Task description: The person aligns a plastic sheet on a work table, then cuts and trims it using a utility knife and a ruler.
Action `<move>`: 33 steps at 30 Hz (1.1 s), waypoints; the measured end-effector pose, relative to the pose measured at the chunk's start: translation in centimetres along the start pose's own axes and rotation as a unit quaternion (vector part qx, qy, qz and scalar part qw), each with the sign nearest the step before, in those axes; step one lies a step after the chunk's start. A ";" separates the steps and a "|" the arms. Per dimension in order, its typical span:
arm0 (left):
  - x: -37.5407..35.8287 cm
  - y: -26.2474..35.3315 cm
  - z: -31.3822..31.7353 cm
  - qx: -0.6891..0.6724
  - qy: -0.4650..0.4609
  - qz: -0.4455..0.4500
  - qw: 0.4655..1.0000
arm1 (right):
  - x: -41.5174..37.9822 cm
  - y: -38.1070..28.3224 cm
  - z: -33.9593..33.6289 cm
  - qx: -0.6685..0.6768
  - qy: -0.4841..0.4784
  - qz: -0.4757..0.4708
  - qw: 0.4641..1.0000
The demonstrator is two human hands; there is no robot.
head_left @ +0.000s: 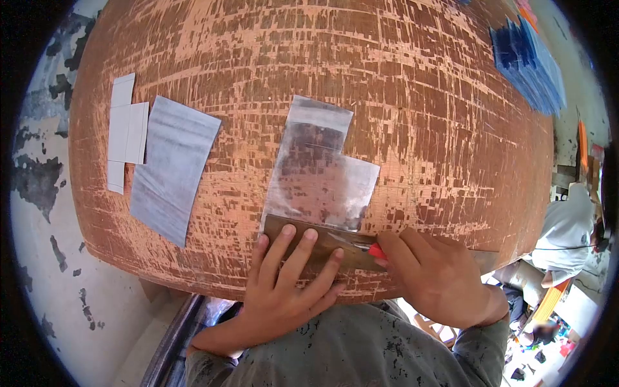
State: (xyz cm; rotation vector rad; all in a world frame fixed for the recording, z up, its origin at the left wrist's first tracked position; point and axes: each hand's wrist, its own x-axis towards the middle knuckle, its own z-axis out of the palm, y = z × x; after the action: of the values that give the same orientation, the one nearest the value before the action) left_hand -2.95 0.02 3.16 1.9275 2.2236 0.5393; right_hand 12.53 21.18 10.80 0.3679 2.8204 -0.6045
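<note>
A clear, shiny plastic sheet with a stepped outline lies on the scratched brown table. Across its near end runs a flat, dull metal ruler. My left hand lies over the ruler with spread fingers, the fingertips resting on it. Closed around a red-handled cutter is my right hand, just right of the left fingers. The cutter's thin metal tip points left at the ruler's upper edge near the sheet's bottom corner. Most of its handle is hidden in my fist.
On the left lie a bluish-grey sheet and a white stepped card template with drawn lines. A stack of blue sheets stands at the far right corner. Beyond the right edge, another person in a light shirt is partly visible.
</note>
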 end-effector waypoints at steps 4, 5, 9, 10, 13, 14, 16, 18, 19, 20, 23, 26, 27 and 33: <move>0.0 -0.1 0.3 0.009 0.015 0.003 1.000 | 1.2 0.2 0.2 -0.029 0.021 -0.025 0.999; 0.0 -0.1 0.3 0.008 0.015 0.002 1.000 | 1.4 0.1 0.2 -0.029 0.019 -0.026 0.999; -0.1 -0.1 0.3 0.010 0.011 -0.002 1.000 | 1.6 0.1 0.2 -0.045 0.009 -0.021 0.999; -0.1 -0.1 0.4 0.007 0.012 -0.003 1.000 | 1.6 0.2 0.1 -0.044 0.001 -0.021 0.999; -0.1 -0.1 0.4 0.011 0.010 -0.003 1.000 | 1.6 0.2 -0.1 -0.037 -0.007 -0.023 0.999; -0.2 -0.1 0.4 0.010 0.009 -0.003 1.000 | 1.6 0.3 -0.1 -0.037 -0.008 -0.023 0.999; -0.2 -0.1 0.4 0.010 0.010 -0.004 1.000 | 1.7 0.3 -0.1 -0.031 -0.009 -0.027 0.999; -0.2 -0.1 0.4 0.009 0.009 -0.003 1.000 | 1.8 0.3 0.0 -0.031 -0.008 -0.027 0.999; -0.2 -0.1 0.3 0.009 0.008 -0.002 1.000 | 1.8 0.3 0.0 -0.031 -0.007 -0.026 0.999; -0.2 -0.1 0.3 0.009 0.008 -0.002 1.000 | 1.8 0.3 0.0 -0.031 -0.007 -0.026 0.999; -0.1 -0.1 0.2 0.007 0.003 -0.002 1.000 | 1.9 0.1 0.0 -0.032 0.009 -0.033 0.999; 0.0 0.1 0.4 0.008 0.013 -0.005 1.000 | 2.0 -0.5 -0.6 -0.075 -0.013 -0.038 0.996; 0.1 0.1 0.5 0.008 0.023 -0.009 1.000 | 2.1 -0.6 -0.8 -0.079 -0.015 -0.039 0.996; 0.2 0.2 0.4 0.008 0.025 -0.017 1.000 | 1.6 -0.3 -2.1 -0.069 -0.065 -0.024 0.995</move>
State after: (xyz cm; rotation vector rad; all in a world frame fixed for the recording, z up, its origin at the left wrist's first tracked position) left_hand -2.69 0.27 2.91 1.8998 2.2938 0.5740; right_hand 10.61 22.12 12.34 0.2283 2.7330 -0.4235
